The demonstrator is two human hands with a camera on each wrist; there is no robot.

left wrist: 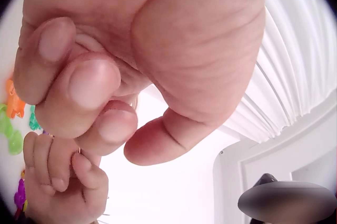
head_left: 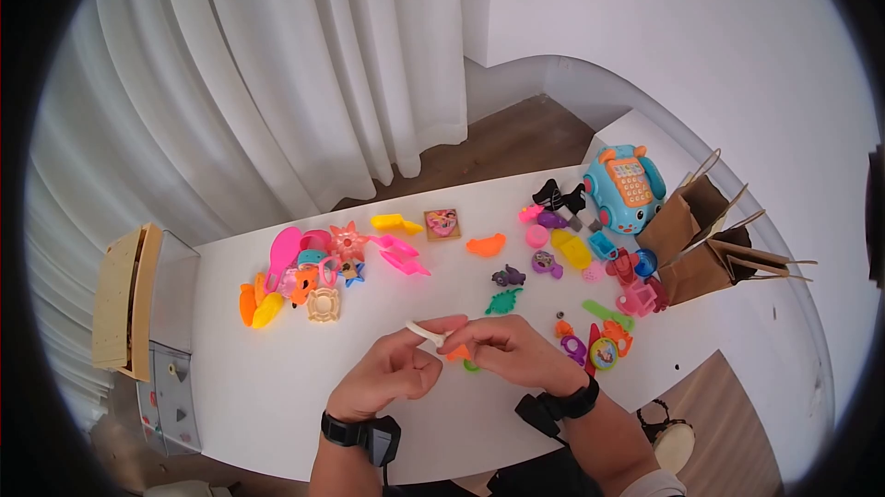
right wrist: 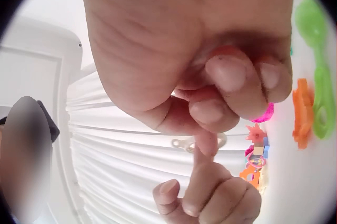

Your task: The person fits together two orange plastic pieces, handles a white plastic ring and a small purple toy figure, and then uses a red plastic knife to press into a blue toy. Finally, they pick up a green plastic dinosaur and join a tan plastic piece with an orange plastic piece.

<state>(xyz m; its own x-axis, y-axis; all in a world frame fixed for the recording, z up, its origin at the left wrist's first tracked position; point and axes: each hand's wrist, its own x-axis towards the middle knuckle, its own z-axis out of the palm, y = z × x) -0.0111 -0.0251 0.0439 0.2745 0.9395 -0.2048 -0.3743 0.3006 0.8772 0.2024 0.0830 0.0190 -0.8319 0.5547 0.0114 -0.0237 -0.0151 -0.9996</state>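
Note:
A small cream plastic piece [head_left: 426,335] has a wide loop at one end and a small ring at the other, seen best in the right wrist view. The loop sits around the straight index finger of my left hand [head_left: 392,366], whose other fingers are curled. My right hand [head_left: 512,349] has curled fingers and meets that index fingertip beside the piece; whether it pinches the piece I cannot tell. Beneath the hands lie an orange toy piece [right wrist: 301,113] and a green spoon-shaped toy [right wrist: 319,68]. A teal dinosaur [head_left: 503,301] lies just beyond the right hand.
Several bright toys, including a pink paddle [head_left: 282,253], crowd the table's left side. More lie at right, near a blue toy phone [head_left: 630,188] and brown paper bags [head_left: 691,266]. A yellow scoop [head_left: 396,223] and an orange crescent-shaped toy [head_left: 486,245] lie towards the back edge.

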